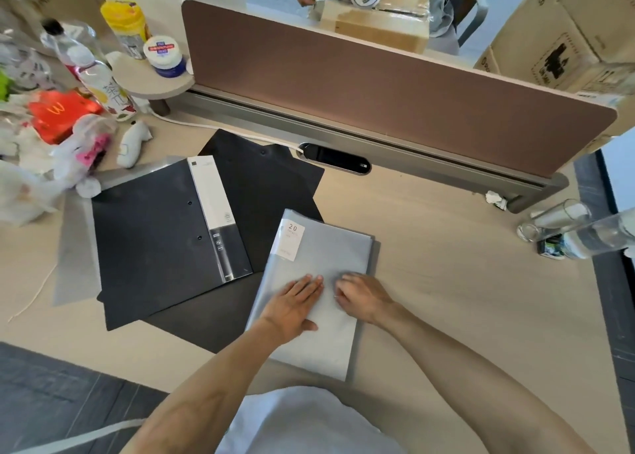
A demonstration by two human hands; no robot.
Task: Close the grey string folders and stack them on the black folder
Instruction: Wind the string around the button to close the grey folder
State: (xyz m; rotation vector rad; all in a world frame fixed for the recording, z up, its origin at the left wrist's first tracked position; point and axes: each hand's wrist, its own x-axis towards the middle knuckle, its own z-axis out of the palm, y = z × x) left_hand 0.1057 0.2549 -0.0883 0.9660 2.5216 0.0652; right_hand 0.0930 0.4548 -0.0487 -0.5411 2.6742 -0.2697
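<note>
One wide-angle head-worn view looks forward and steeply down, close above the desk (446,281), grey folder (326,247) central, divider (378,92) far.

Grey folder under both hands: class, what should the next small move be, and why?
Probably slide the grey folder left onto the black folder. Its cover already lies flat, the left hand pressing on it and the right hand resting with curled fingers, yet it sits beside the black folder, not on it. Whether the string is fastened cannot be seen.
</note>
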